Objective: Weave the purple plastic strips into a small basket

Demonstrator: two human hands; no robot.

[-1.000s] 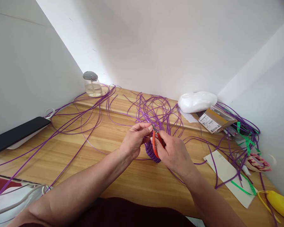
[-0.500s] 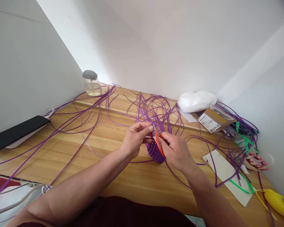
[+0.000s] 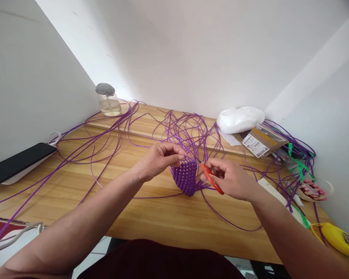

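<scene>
A small purple woven basket (image 3: 185,177) stands on the wooden table (image 3: 151,217), with long purple strands (image 3: 189,131) rising from its rim and spreading over the wood. My left hand (image 3: 158,158) pinches a strand at the basket's upper left edge, fingers closed. My right hand (image 3: 231,179) sits to the right of the basket, closed round red-handled pliers (image 3: 211,177) whose tip points at the basket's rim.
A clear jar with a grey lid (image 3: 106,100) stands at the back left. A black phone (image 3: 16,162) lies at the left. A white bag (image 3: 240,119), a cardboard box (image 3: 260,141), green strips (image 3: 299,166) and a yellow tape measure (image 3: 339,239) crowd the right side.
My right hand has drawn the pliers away to the right of the basket. The basket, before half hidden by both hands, now shows plainly. My left hand stays at the rim.
</scene>
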